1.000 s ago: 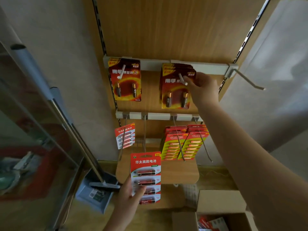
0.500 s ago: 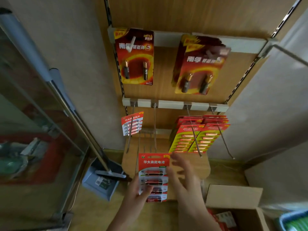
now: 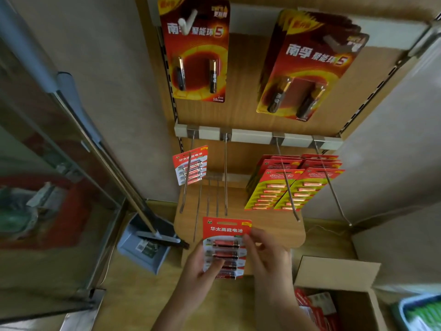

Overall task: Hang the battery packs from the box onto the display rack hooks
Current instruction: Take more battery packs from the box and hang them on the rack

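Note:
I hold a red-and-white battery pack upright below the display rack. My left hand grips its lower left edge, thumb across the front. My right hand pinches its right edge with curled fingers. Just above the pack hangs a bare hook. A matching red pack hangs on the hook to the left. Yellow-and-red packs fill two hooks on the right. Large red packs hang on the top row, one on the left and several on the right. The cardboard box with more packs stands at lower right.
A grey dustpan with a broom handle leans at the left of the rack. A glass cabinet fills the left side. A green-and-white basket sits at the lower right corner. Thin bare hooks hang low.
My right hand came down from the top-right packs and now pinches the held pack's right edge. The view has tilted down and moved closer to the rack.

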A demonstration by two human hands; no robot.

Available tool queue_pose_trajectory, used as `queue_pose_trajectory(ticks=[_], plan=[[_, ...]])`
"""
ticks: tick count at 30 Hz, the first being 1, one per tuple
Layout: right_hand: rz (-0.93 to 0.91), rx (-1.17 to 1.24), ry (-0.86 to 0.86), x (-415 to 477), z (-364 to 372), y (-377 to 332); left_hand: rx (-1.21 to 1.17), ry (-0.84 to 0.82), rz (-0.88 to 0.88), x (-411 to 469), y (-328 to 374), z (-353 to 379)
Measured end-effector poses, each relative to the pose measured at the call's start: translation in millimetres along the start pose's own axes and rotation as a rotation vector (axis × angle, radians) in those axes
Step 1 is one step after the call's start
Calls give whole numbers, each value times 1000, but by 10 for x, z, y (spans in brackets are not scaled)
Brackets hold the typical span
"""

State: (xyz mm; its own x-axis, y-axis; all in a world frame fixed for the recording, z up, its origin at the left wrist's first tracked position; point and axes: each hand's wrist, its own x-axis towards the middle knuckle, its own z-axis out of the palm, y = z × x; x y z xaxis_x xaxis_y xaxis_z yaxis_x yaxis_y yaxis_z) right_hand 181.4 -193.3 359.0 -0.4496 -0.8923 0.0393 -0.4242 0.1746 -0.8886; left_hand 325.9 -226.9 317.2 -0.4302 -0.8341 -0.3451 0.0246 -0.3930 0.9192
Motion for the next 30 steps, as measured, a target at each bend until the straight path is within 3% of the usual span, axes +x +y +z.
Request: queue_pose_trajectory(ticks=[9,15,22,30], plan=[[5,-70,-18,304,97,-82,25,22,22,192,172,-12],[33,-54,0,679,264,-100,259,200,111,554,303,43],[167,-8,50,1296,387,-223,458,384,166,1277,567,42],[365,92,72,1377,487,-267,468,481,118,1650,538,-29]])
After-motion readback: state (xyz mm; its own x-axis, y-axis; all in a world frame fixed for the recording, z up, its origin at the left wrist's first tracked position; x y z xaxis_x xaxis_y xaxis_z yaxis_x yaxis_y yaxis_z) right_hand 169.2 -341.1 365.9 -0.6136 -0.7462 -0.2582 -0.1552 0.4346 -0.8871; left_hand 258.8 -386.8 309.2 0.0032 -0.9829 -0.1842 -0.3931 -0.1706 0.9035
